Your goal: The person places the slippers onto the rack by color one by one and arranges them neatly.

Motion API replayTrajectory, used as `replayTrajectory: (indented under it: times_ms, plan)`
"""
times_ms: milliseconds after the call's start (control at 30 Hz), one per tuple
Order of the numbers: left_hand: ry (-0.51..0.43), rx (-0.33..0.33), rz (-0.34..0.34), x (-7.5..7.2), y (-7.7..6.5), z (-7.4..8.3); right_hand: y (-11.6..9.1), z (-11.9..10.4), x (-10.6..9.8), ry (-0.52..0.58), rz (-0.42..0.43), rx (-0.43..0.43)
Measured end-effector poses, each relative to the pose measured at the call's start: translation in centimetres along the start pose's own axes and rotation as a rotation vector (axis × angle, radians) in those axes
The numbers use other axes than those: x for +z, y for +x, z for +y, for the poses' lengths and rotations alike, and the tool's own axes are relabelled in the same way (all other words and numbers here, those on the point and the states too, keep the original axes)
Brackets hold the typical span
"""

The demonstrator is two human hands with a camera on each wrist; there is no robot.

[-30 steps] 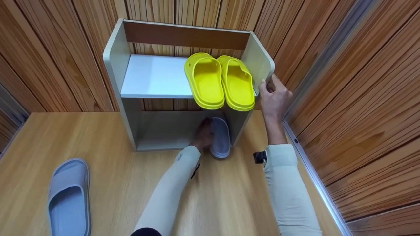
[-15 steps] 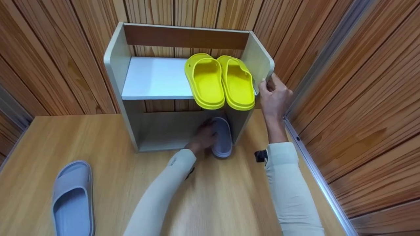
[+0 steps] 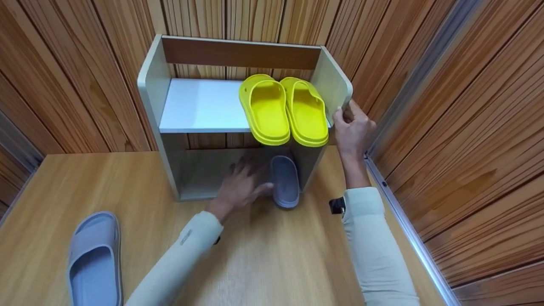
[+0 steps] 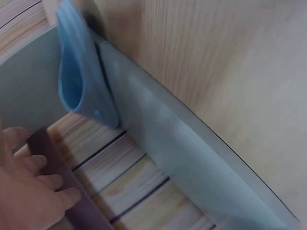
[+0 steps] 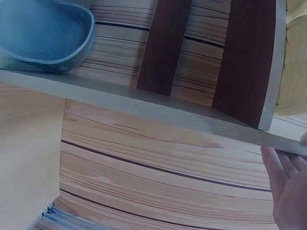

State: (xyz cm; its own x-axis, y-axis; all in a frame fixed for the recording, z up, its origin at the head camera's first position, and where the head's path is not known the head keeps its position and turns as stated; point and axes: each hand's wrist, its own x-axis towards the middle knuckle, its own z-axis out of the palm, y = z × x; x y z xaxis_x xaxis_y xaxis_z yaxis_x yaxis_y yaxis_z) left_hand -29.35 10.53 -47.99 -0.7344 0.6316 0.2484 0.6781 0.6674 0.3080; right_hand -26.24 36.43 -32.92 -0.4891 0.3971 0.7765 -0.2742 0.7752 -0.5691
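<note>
My left hand (image 3: 236,187), slightly blurred, hovers at the front of the rack's lower level with fingers spread and nothing held. To its right a grey slipper (image 3: 285,182) lies on that level, close to the right side panel (image 3: 333,91), its heel toward me. In the left wrist view the slipper (image 4: 91,72) appears bluish, apart from the hand (image 4: 31,191). My right hand (image 3: 353,134) grips the front edge of the right side panel of the shoe rack (image 3: 199,106), thumb and fingers on either side. Two yellow clogs (image 3: 268,114) stand side by side on the upper shelf.
A second grey slipper (image 3: 94,263) lies on the wooden floor (image 3: 263,259) at the front left. Wood-patterned walls (image 3: 467,140) stand behind the rack and to the right, with a metal rail (image 3: 414,229) along the right floor edge.
My left hand has let go of the grey slipper and moved left, its fingers opening out. The slipper stays on the lower level. My right hand keeps its hold on the side panel.
</note>
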Motion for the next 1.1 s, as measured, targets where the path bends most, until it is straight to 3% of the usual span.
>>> replayTrajectory:
  times_ms: [200,433,567,700,800,900,967,1100]
  plan:
    - [0.030,-0.110,-0.018,-2.4,-4.6,-1.2,0.1,-0.1,0.2,-0.019,0.005,0.008]
    - [-0.013,-0.219,0.106,-4.7,-11.6,-2.7,-0.2,0.2,0.1,0.008,-0.004,0.005]
    - [-0.029,-0.314,0.133,-7.1,-16.1,-3.8,-0.6,0.3,-0.1,0.002,-0.007,0.009]
    - [0.030,-0.504,0.082,-9.8,-20.7,-5.8,-0.6,0.5,-0.3,-0.001,-0.007,0.017]
    - [0.031,-0.706,-0.039,-11.0,-23.9,-7.8,-0.4,0.5,-0.3,-0.005,-0.024,0.040]
    - [-0.010,-0.868,-0.130,-11.3,-26.9,-9.7,-0.3,0.4,-0.2,-0.019,-0.048,0.049]
    - [-0.049,-0.947,-0.144,-11.2,-28.3,-11.0,-0.2,0.3,-0.2,-0.023,-0.055,0.047]
    - [-0.115,-1.111,-0.164,-10.5,-29.6,-13.1,0.0,0.2,-0.1,-0.033,-0.050,0.048]
